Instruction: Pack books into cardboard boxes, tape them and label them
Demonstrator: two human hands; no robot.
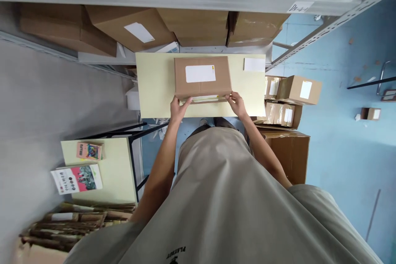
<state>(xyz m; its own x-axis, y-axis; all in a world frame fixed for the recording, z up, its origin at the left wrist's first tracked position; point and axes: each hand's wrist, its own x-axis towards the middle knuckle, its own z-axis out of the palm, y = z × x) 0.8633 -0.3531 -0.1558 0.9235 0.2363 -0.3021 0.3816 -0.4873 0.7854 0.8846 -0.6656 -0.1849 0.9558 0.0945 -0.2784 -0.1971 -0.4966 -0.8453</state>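
Note:
On the pale yellow table (154,86) lies a closed brown cardboard box (202,84) with a white label (200,73) on its top. A second white strip with yellow edging (205,98) runs along its near side, seen edge-on. My left hand (178,109) grips the near left corner, with the thumb against the near side by the strip's end. At the near right corner my right hand (236,104) has its fingers closed on the box's edge. The fingertips of both hands are partly hidden. A white card (254,64) lies at the table's far right.
Behind the table, a grey shelf (198,2) holds several large cartons (194,27). To the right stand labelled boxes (299,89) and an open carton (289,154). At left are a side table (117,169) with printed packages (78,177) and flattened cardboard (71,222).

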